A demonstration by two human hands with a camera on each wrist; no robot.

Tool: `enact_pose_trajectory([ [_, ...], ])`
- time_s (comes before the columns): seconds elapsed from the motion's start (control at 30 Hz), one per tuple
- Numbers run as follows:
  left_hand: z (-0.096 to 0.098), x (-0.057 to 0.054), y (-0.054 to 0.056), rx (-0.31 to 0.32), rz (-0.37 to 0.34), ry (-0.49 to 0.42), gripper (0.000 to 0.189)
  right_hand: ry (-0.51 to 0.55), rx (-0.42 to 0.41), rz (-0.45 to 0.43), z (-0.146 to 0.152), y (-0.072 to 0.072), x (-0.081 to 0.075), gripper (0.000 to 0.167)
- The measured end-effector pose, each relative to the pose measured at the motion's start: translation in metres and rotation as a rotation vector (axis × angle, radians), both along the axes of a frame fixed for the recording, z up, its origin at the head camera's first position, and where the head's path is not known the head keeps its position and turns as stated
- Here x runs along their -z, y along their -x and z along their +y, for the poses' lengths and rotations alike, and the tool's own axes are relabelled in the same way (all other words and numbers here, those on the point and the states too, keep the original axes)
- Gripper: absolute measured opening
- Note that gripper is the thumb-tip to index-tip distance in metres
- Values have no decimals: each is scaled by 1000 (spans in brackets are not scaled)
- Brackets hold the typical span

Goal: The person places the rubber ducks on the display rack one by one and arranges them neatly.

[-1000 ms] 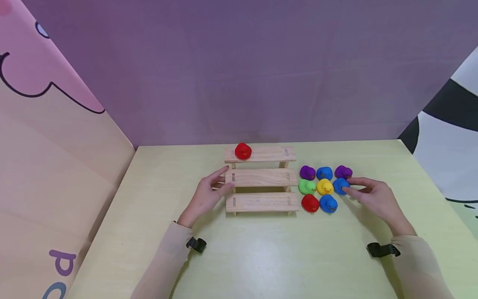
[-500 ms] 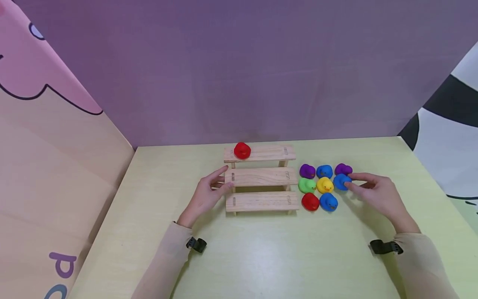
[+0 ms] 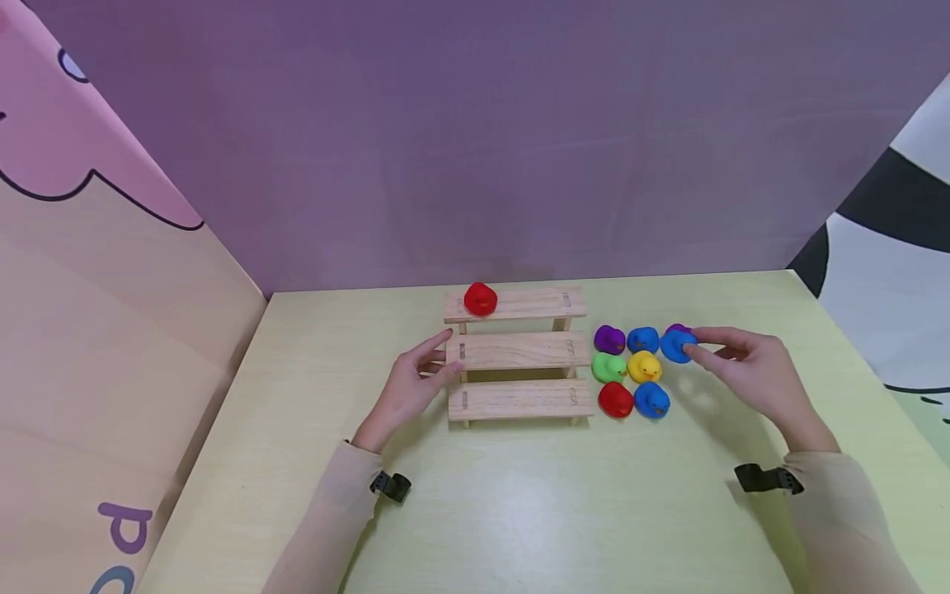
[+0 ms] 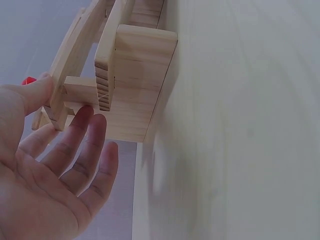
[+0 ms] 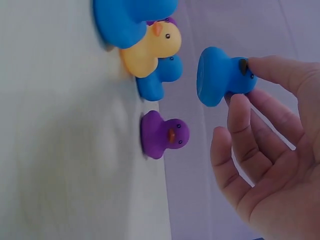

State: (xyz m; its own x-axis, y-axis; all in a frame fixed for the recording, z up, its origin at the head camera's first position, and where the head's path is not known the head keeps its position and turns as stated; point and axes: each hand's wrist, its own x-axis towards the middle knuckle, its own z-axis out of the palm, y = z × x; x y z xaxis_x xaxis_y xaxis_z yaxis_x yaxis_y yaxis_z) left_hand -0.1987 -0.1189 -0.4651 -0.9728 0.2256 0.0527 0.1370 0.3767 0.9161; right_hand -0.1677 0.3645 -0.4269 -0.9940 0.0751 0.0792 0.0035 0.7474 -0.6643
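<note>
Between the thumb and fingers of my right hand (image 3: 750,371) is a blue rubber duck (image 5: 220,77), held clear of the table in the right wrist view. Below it there, a purple duck (image 5: 162,135) stands on the table. My left hand (image 3: 408,384) grips the left end of the middle board of a three-step wooden stand (image 3: 519,352). In the left wrist view its thumb (image 4: 37,92) lies on the board and the other fingers reach under it. One red duck (image 3: 481,299) sits at the left of the stand's top step.
Right of the stand, several ducks stand close together on the table: a purple (image 3: 609,339), a blue (image 3: 642,340), a green (image 3: 609,367), a yellow (image 3: 644,367), a red (image 3: 616,400) and another blue one (image 3: 652,400). A purple wall (image 3: 475,148) rises behind the table.
My right hand has raised the blue duck out of the group and moved it slightly away from me, so it now overlaps the far purple duck. The left hand stays on the stand.
</note>
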Motion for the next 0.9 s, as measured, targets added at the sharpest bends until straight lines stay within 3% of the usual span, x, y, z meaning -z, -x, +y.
enact_pose_trajectory([
  [0.2, 1, 1, -1, 6, 1, -3, 64, 51, -12, 12, -2, 0, -7, 55],
  [0.9, 1, -1, -1, -1, 4, -2, 64, 112, -79, 102, -43, 19, -35, 50],
])
